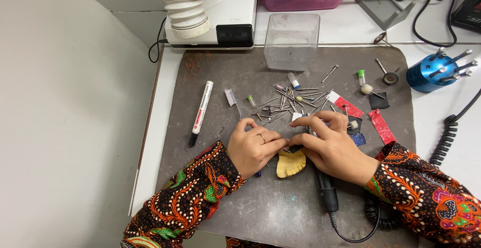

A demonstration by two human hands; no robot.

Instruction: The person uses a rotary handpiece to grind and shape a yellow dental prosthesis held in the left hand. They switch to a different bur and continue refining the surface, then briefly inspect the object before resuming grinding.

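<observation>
At the mat's near middle, my right hand (328, 145) grips the black handpiece (324, 188), its axis running near-far; my left hand (253, 148) pinches the yellow dental cast (291, 164), just left of it.

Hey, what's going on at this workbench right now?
A person in patterned sleeves has both hands together over a grey mat. The left hand and right hand meet above a yellow dental cast, while a black rotary handpiece lies under the right hand. Loose burs are scattered just beyond, with a marker to the left.
</observation>
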